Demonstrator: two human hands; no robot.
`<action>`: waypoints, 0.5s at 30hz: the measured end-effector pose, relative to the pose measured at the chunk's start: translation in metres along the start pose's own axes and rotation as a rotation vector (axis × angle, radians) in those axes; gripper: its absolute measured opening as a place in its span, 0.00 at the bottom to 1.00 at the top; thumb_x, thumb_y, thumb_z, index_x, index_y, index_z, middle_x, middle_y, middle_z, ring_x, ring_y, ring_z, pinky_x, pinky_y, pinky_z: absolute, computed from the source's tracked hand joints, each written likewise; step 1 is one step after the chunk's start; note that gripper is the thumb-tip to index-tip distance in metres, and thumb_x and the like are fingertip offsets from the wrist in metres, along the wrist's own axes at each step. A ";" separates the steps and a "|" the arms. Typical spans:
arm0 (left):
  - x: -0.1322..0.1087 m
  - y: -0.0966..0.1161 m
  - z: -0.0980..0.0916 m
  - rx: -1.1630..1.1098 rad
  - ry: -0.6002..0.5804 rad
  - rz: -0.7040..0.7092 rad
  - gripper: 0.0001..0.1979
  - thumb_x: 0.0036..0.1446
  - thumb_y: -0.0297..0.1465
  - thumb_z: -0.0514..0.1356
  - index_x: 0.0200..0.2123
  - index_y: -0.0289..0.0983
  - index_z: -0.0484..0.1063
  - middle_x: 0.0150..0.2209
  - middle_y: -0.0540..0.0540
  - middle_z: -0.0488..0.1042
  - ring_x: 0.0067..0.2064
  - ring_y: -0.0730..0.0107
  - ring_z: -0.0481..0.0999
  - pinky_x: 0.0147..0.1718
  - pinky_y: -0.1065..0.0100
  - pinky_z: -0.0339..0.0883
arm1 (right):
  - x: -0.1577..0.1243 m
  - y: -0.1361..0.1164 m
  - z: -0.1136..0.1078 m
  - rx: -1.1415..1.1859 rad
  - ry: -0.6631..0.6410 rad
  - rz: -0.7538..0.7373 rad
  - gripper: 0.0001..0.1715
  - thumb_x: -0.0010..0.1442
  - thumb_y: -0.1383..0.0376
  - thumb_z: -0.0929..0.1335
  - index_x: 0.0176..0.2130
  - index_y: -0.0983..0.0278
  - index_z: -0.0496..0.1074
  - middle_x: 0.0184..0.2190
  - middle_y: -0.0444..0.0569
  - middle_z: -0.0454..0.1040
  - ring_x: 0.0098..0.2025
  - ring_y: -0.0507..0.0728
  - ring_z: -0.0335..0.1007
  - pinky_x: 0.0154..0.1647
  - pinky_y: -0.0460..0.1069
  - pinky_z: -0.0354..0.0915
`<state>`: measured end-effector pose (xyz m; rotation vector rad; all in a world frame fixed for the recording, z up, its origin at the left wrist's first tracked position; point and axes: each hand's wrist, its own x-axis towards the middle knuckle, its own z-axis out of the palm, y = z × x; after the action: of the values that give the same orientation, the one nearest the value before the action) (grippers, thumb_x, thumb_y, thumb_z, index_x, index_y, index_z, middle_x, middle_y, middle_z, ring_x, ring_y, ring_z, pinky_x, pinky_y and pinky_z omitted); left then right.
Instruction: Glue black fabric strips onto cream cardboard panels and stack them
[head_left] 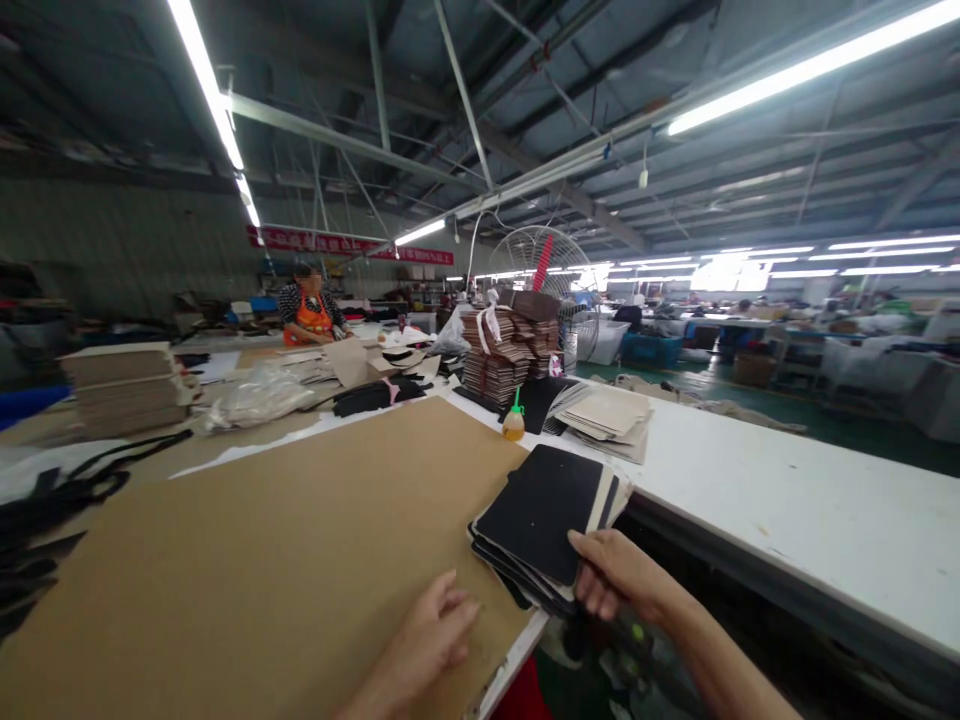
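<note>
My right hand point(611, 572) pinches the near right edge of a black fabric panel point(541, 508), thumb on top and fingers curled beneath the edge. This panel lies on top of a loose stack of black and cream panels point(517, 575) at the corner of the table. How many sheets the pinch takes in is hidden. To the left of the stack, my left hand point(429, 640) hovers over or rests on a large brown board point(300, 540). Its fingers are loosely bent and somewhat apart, with nothing in them.
A small bottle with a green nozzle point(514, 418) stands behind the stack. Beyond are cream sheets point(607, 412), tied brown bundles point(495, 350) and a large fan point(544, 255). A co-worker in an orange apron point(311, 318) is across the table. Black straps point(67, 500) lie left.
</note>
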<state>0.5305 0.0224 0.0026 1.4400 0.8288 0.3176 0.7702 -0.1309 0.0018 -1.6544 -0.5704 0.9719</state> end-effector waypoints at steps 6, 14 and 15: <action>0.020 0.011 0.060 -0.039 0.091 0.072 0.37 0.45 0.38 0.66 0.58 0.32 0.62 0.55 0.32 0.70 0.49 0.53 0.76 0.46 0.60 0.71 | 0.014 -0.026 -0.064 -0.524 0.246 -0.163 0.27 0.66 0.48 0.58 0.29 0.63 0.69 0.22 0.47 0.75 0.18 0.50 0.67 0.14 0.41 0.57; 0.041 -0.011 0.059 -0.178 0.189 -0.071 0.43 0.38 0.37 0.70 0.59 0.34 0.62 0.61 0.32 0.66 0.56 0.47 0.72 0.50 0.58 0.71 | 0.133 -0.081 -0.110 -0.800 0.296 -0.374 0.22 0.65 0.51 0.63 0.33 0.62 0.75 0.35 0.54 0.79 0.44 0.63 0.74 0.50 0.54 0.63; 0.047 -0.022 0.055 -0.183 0.186 -0.090 0.43 0.37 0.38 0.71 0.58 0.35 0.64 0.60 0.32 0.66 0.57 0.46 0.71 0.52 0.56 0.70 | 0.145 -0.079 -0.111 -0.809 0.243 -0.367 0.22 0.63 0.50 0.64 0.32 0.62 0.75 0.35 0.54 0.79 0.44 0.63 0.74 0.50 0.54 0.62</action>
<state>0.5935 0.0091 -0.0369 1.2117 0.9864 0.4514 0.9510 -0.0561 0.0410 -2.2149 -1.1463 0.2516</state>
